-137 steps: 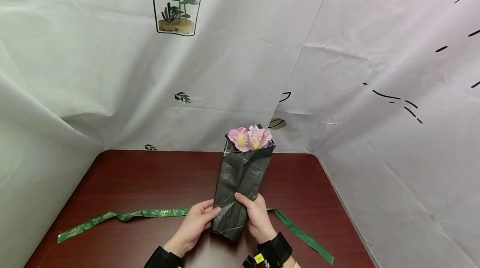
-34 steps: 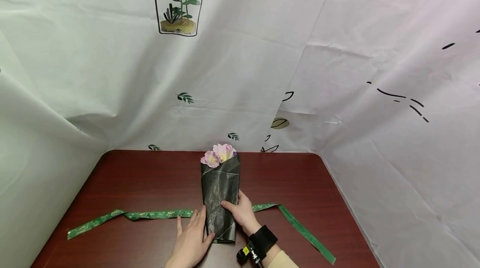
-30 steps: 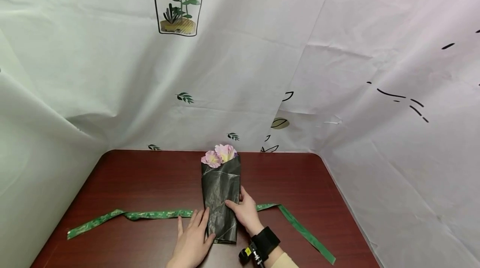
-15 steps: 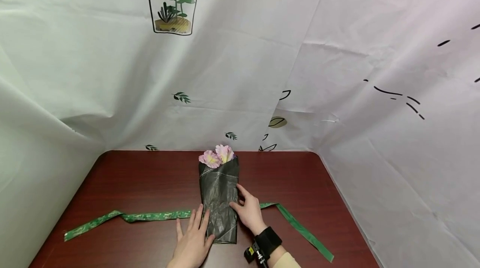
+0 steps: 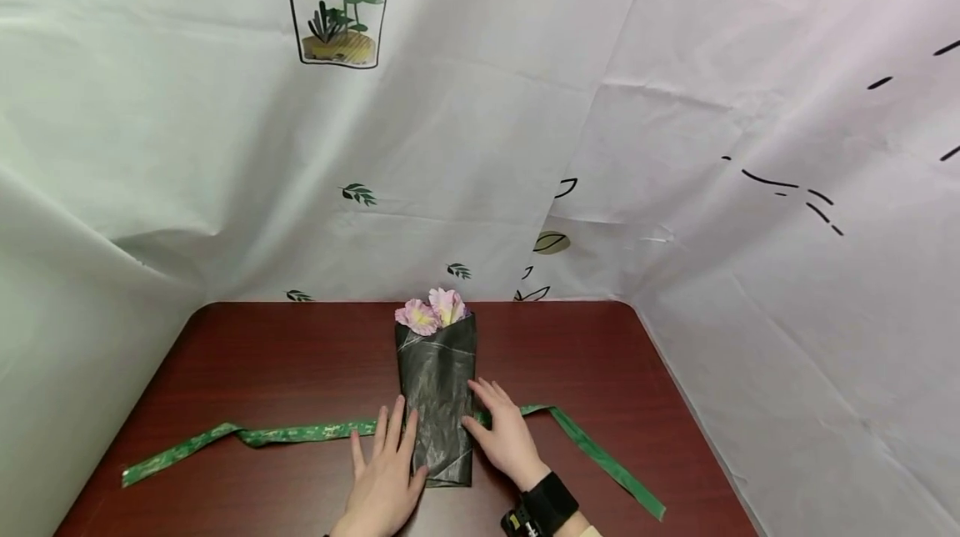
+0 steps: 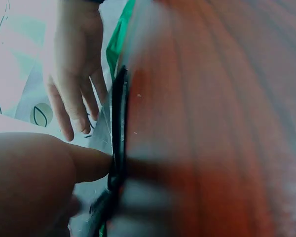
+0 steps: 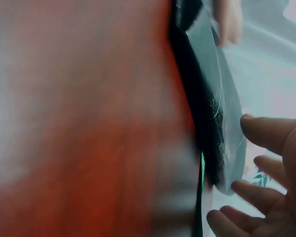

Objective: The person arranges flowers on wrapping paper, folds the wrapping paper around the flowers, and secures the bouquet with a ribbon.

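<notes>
A bouquet wrapped in black paper lies on the table across a green ribbon, with two pink flowers showing at its far end. My left hand rests along the wrap's left edge, fingers straight and spread. Beside the right edge is my right hand, its fingers loosely extended and holding nothing. In the right wrist view that hand has its fingertips close to the black wrap; contact is hard to judge. The part of the ribbon beneath the wrap is hidden.
The dark red-brown table has a white patterned cloth behind it and at both sides. The ribbon's right tail slants toward the near right edge.
The bouquet was held up in both hands, then laid down on the ribbon. Lately my right hand has loosened from the wrap and shifted right, while the left hand stays at its edge.
</notes>
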A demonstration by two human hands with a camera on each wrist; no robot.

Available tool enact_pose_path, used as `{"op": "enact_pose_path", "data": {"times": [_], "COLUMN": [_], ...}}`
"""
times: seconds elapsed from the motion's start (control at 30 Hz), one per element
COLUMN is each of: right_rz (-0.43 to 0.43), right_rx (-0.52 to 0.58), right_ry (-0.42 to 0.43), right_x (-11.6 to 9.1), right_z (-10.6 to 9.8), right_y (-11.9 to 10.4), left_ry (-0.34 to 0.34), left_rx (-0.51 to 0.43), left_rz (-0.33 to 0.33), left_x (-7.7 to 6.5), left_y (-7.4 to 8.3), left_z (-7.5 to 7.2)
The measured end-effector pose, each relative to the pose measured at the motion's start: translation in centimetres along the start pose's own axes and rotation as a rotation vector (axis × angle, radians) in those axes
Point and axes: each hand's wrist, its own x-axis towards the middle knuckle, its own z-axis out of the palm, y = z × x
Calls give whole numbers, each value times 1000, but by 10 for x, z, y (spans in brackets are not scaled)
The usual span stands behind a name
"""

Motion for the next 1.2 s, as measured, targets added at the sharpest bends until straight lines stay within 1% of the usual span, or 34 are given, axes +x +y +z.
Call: {"op": "enact_pose_path", "data": {"times": [0.1, 0.2, 0.33, 0.43, 0.53, 0.63, 0.7, 0.77, 0.83, 0.9, 1.0, 1.1, 1.2], "right_rz": [-33, -67, -96, -92, -64, -29, -13, -1, 4, 14, 18, 34, 39], "right_rx": [-5, -17, -29, -16, -18, -51, -85, -120, -147, -162, -163, -166, -178], "right_ry": [-42, -60, -59, -61, -62, -58, -54, -55, -61, -71, -70, -55, -13], "right_x": [-4, -7, -9, -12, -14, -15, -15, -15, -16, -17, -17, -18, -20], "right_z": [-2, -4, -6, -11, -18, -25, -29, -31, -32, -33, -33, -33, -33], "right_y": [-2, -3, -4, -4, -2, 5, 11, 17, 22, 26, 30, 30, 27], "left_ry": [58, 69, 70, 99, 163, 211, 202, 167, 123, 101, 97, 126, 192], "left_rx": [-5, -20, -50, -83, -102, -91, -79, -59, -39, -19, 2, 4, -16], "left_rz": [52, 81, 86, 86, 70, 14, -31, -70, -94, -99, -90, -81, -90], "left_x": [2, 4, 5, 5, 6, 8, 11, 14, 15, 16, 16, 14, 11], "left_y": [2, 3, 2, -1, -13, -32, -46, -57, -66, -72, -77, -81, -82], "left_z": [-3, -4, -4, -6, -10, -19, -27, -35, -40, -44, -48, -50, -51]}}
